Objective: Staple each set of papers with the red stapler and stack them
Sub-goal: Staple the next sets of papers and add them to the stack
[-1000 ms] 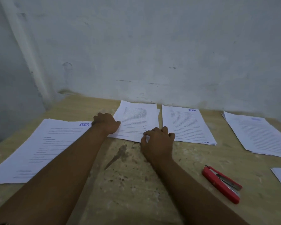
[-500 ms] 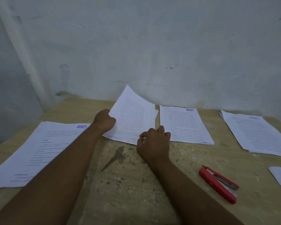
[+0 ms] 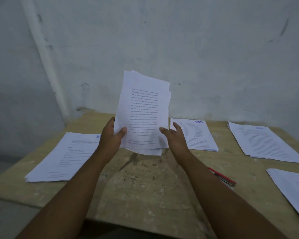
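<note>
here, nearest to us, two bare forearms reach out over the beige, stained and speckled tabletop (image 3: 145, 195). just past the right forearm the red stapler (image 3: 222, 176) lies flat on the table, partly hidden by that arm, and neither hand touches it. at the right edge of the view a white sheaf of printed paper (image 3: 293, 188) lies flat, cut off by the frame. on the left we see a broad stack of white printed pages (image 3: 64, 156), also flat, with blue lettering at its far corner. further out, the left hand (image 3: 110, 137) grips the set of white printed papers (image 3: 143, 109) by its lower left edge, with the thumb curled onto the front page and the fingers behind it. the set stands nearly upright in the air above the table, leaning slightly, and its sheets are unevenly aligned along the right side. the right hand (image 3: 176, 137) is beside the set's lower right edge with its fingers straight and spread, holding nothing; we cannot tell whether its thumb touches the paper. beyond that hand a white stack headed in blue letters (image 3: 197, 135) lies flat, and well to its right lies another white stack of printed sheets (image 3: 264, 142). behind everything rises a scuffed, pale grey-white plastered wall (image 3: 197, 49), with a raised vertical ridge (image 3: 41, 57) slanting down its left part.
</note>
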